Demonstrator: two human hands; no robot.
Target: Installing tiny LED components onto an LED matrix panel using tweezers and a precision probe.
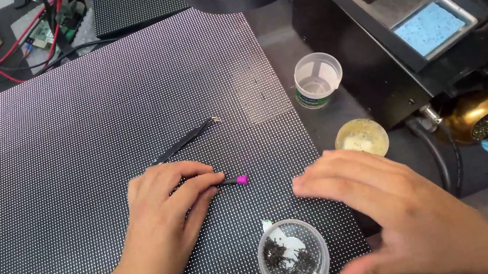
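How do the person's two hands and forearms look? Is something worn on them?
Both hands are bare: the left hand and the right hand show no gloves, rings or watch. The left forearm is uncovered as far as the picture edge, with no sleeve in view. The right wrist is cut off by the frame, so nothing can be told there.

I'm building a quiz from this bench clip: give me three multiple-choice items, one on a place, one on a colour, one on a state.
1. Where do the black tweezers lie?
A on the dotted panel
B in the clear round tub
C on the bare bench

2. The tip of the thin tool in the left hand is
A yellow
B magenta
C green

3. The right hand is
A clenched
B open, holding nothing
C gripping the tub

Answers: A, they rest on the panel; B, the tip shows magenta; B, fingers spread, nothing held.
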